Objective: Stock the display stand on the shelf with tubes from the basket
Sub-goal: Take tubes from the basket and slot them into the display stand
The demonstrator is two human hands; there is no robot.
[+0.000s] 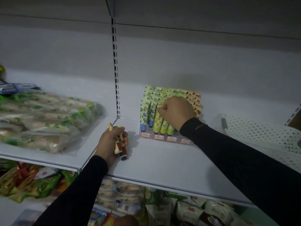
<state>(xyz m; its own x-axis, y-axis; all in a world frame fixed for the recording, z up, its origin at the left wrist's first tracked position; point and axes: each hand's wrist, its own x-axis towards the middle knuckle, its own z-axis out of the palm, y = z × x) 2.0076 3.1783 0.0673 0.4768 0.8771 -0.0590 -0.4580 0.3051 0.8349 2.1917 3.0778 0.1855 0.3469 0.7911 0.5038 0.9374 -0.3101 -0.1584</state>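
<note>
A clear display stand (164, 139) with red-bordered price labels sits on the white shelf (159, 162), filled with rows of upright tubes: blue-patterned at left (144, 118), yellow-green in the middle (158, 123), brown-patterned at right (196, 101). My right hand (176, 111) is curled into a fist over the middle rows, fingers turned down among the tubes; what it grips is hidden. My left hand (110, 139) rests on the shelf left of the stand, gripping two or three brown-patterned tubes (119, 144) with dark caps pointing toward me. The basket is out of view.
Bagged green-and-white packets (44, 118) fill the shelf's left section. A slotted metal upright (116, 70) divides the back wall. A perforated white panel (260, 131) lies at right. Snack packs (187, 207) crowd the lower shelf.
</note>
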